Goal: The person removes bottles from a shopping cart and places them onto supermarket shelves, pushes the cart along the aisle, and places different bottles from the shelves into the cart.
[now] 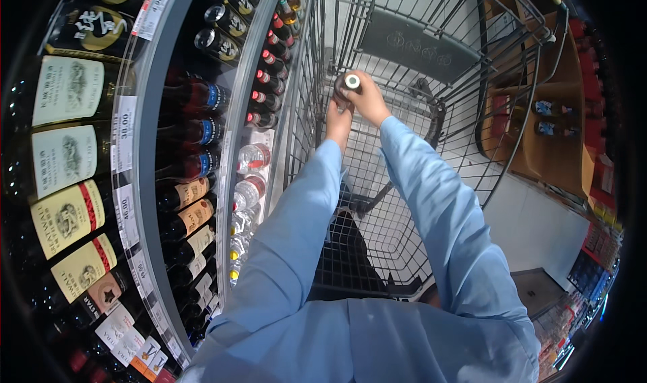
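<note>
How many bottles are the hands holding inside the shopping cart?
1. A single dark bottle with a pale cap is held by both the left hand and the right hand, inside the wire cart. Others may be hidden.

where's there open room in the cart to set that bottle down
Both hands, left hand and right hand, hold the bottle over the wire cart. The mesh floor right of the arms looks bare. The shelves on the left are packed with bottles.
</note>
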Demonstrator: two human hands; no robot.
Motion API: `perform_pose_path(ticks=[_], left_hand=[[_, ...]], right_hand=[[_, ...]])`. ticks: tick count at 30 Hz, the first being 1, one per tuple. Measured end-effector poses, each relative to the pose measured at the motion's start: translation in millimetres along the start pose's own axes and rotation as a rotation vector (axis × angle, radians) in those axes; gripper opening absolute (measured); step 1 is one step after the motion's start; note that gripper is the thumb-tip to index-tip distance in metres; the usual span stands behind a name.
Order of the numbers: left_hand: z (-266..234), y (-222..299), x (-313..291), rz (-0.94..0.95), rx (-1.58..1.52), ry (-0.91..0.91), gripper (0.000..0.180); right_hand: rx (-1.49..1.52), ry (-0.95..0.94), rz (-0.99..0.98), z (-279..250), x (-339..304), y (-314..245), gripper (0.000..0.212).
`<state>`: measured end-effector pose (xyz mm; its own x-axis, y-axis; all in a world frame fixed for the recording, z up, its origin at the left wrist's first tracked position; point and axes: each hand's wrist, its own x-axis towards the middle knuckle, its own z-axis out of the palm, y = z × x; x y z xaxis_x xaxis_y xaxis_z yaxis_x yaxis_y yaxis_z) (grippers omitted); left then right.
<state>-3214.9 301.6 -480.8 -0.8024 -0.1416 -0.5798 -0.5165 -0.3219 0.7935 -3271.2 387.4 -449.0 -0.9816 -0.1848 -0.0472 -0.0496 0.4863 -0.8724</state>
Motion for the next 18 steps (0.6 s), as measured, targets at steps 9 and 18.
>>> perform_pose_path(ticks=[9, 18], left_hand=[[1.4, -20.9, 22.6, -0.013, -0.129, -0.026, 0.036], [19.4, -13.6, 12.3, 0.01, -0.333, 0.046, 0.061]], right_hand=[[0.076, -0.076, 0.105, 5.6, 28.0, 39.8, 0.039], [0.19, -0.101, 0.09, 9.7, 38.0, 54.3, 0.027]])
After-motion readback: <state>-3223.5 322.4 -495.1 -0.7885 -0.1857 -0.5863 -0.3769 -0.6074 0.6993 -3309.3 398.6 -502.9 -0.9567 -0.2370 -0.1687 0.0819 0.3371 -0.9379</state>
